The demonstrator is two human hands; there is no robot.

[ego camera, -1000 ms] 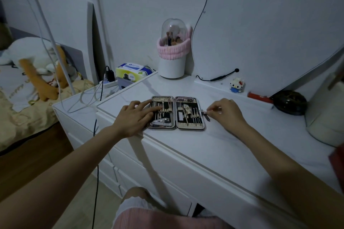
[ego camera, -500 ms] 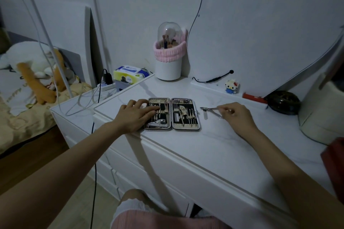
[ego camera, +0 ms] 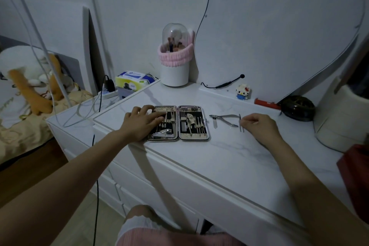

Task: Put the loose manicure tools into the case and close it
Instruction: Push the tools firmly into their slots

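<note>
The manicure case (ego camera: pixel 193 137) lies open and flat on the white dresser top, with several metal tools strapped into both halves. My left hand (ego camera: pixel 142 122) rests palm down on the case's left half, fingers spread over the tools. To the right of the case, silver cuticle nippers (ego camera: pixel 224 118) lie loose on the top. Just beyond them is a thin metal tool like tweezers (ego camera: pixel 241 126), lying on the surface. My right hand (ego camera: pixel 259 127) pinches it between thumb and fingertips.
A white brush holder (ego camera: pixel 175 70) with a pink band stands at the back wall. A small toy figure (ego camera: pixel 242 91), a red object (ego camera: pixel 266 104), a dark round object (ego camera: pixel 298 108) and a large white container (ego camera: pixel 339 122) line the back right. Cables and a tissue pack (ego camera: pixel 132 82) sit at the left.
My right hand has moved right, away from the case, leaving the nippers on the dresser top, and now pinches the thin tool. My left hand stays on the case.
</note>
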